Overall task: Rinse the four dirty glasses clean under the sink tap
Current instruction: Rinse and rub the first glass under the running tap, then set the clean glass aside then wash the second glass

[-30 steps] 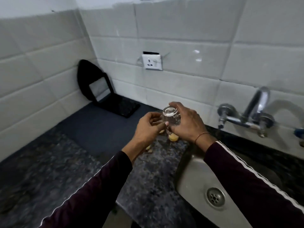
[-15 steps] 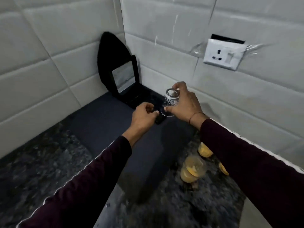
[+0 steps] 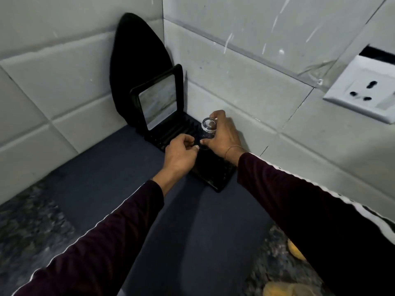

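Tiled corner nearer than before, right hand [image 3: 222,135] gripping upturned glass [image 3: 208,130], left hand [image 3: 181,155] curled empty.

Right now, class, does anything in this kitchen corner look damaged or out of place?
Yes. The wall socket sits askew, with a dark gap above its plate and loose clear film beside it. White streaks mark the tiles above. The right hand holds a glass upside down.

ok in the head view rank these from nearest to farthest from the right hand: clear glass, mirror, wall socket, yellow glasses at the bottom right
1. Clear glass: gripped in the right hand, over the black rack.
2. Mirror: just left, propped in the corner.
3. Wall socket: on the tiles, to the right.
4. Yellow glasses: near the bottom edge, partly hidden by the right sleeve.
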